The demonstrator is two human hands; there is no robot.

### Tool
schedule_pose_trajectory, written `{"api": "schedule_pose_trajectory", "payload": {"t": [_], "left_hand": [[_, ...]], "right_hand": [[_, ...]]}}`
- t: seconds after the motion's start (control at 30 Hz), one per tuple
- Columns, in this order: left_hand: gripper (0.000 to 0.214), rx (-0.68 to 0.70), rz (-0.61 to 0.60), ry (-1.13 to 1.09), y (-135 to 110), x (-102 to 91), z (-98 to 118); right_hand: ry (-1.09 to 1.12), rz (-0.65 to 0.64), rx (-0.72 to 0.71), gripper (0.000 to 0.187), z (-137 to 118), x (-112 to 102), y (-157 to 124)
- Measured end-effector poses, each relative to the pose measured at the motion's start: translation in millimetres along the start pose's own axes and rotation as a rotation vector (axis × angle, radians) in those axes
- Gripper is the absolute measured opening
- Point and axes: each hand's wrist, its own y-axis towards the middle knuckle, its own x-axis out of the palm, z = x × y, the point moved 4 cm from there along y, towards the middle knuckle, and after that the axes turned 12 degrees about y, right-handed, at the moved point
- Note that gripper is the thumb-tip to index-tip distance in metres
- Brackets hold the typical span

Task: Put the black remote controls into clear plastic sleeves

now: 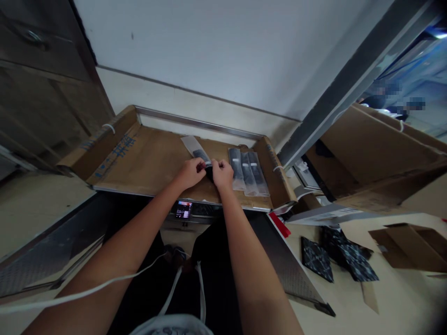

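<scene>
Head view: the person's left hand (pixel 190 173) and right hand (pixel 222 174) are close together above a cardboard sheet (pixel 153 160) with upturned flaps, and the hands almost touch. Between them is a black item (pixel 209 174), bunched and partly hidden by the fingers, right at the lower end of a clear plastic sleeve (pixel 195 151) that angles up and left across the cardboard. A dark strip shows inside the sleeve. The work in hand looks like handling the black item at the sleeve's mouth. Fingers of both hands are curled in and pinched closed on the black item and sleeve end; exactly which finger holds what cannot be told at this size. To the right lie three filled plastic sleeves (pixel 247 173), flat and side by side, just beside the right hand. Blue print (pixel 122 148) marks the left flap. Below the sheet's edge sits a phone (pixel 183 210) with its screen lit. Lower right, black patterned packets (pixel 316 258) lie on the pale floor near loose cardboard pieces (pixel 405 246). A large carton (pixel 380 149) stands at right.
</scene>
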Motion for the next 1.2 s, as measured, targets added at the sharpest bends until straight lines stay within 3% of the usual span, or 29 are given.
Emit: {"api": "schedule_pose_trajectory", "payload": {"t": [0.3,0.63,0.73,0.83,0.9,0.97,1.07,1.2], "left_hand": [[0.010,-0.065,0.001,-0.066,-1.4,6.0,0.3],[0.009,-0.122,0.012,-0.138,-1.2,6.1,0.4],[0.009,-0.178,0.046,-0.159,0.5,4.2,-3.9],[0.008,-0.252,0.122,-0.192,2.6,4.2,-15.1],[0.007,-0.274,0.157,-0.229,3.6,5.4,-21.5],[0.007,-0.271,0.151,-0.265,4.1,7.0,-24.4],[0.006,-0.278,0.111,-0.343,3.9,7.5,-23.3],[0.003,-0.313,0.063,-0.465,3.4,5.1,-18.1]], "right_hand": [[-0.022,0.090,-0.007,0.045,6.2,4.3,5.3],[0.009,0.227,0.128,0.047,9.3,10.8,11.8],[0.097,0.076,0.164,0.039,16.2,11.2,13.3],[0.454,-0.182,0.226,0.024,24.3,8.9,9.9],[0.662,-0.350,0.258,0.031,26.9,5.2,5.8],[0.708,-0.467,0.249,0.045,27.9,1.1,2.7],[0.674,-0.531,0.239,0.052,28.4,-1.0,1.2],[0.693,-0.507,0.275,0.050,26.5,1.8,1.0]]}}
